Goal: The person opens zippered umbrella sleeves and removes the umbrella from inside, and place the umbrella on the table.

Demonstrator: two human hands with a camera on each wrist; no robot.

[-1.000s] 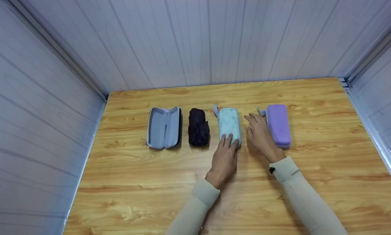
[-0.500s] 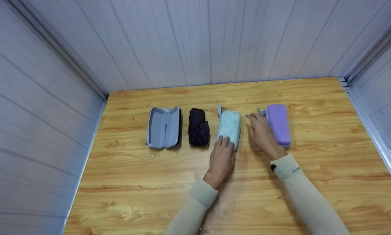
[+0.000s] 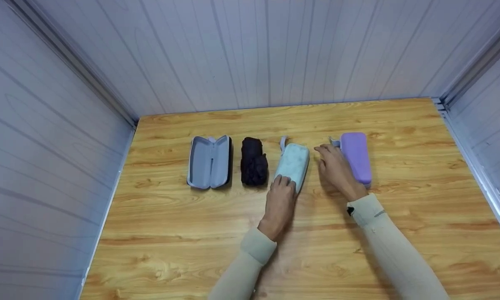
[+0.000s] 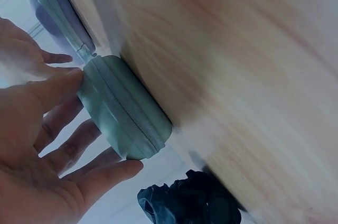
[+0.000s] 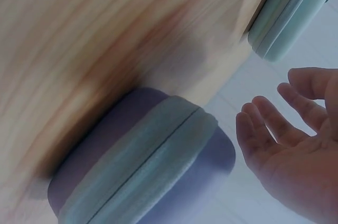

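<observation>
A mint-green zippered hard case (image 3: 293, 161) lies on the table, slanted, its wrist loop at the far end. My left hand (image 3: 280, 205) grips its near end; in the left wrist view, thumb and fingers hold the case (image 4: 124, 108) from opposite sides of its zipped end. My right hand (image 3: 336, 170) is held with relaxed fingers between the mint case and a purple zippered case (image 3: 356, 156), holding nothing. In the right wrist view the purple case (image 5: 174, 150) stands beside that hand (image 5: 296, 139), a gap showing between them.
A rolled, crumpled black fabric bundle (image 3: 254, 162) lies left of the mint case. Farther left, another case (image 3: 202, 162) lies unfolded, showing its grey lining. The wood-grain table (image 3: 183, 233) is bordered by pale panel walls (image 3: 250, 54).
My left hand has drawn the mint case toward me and turned it, its near end swinging left. The right hand has barely shifted.
</observation>
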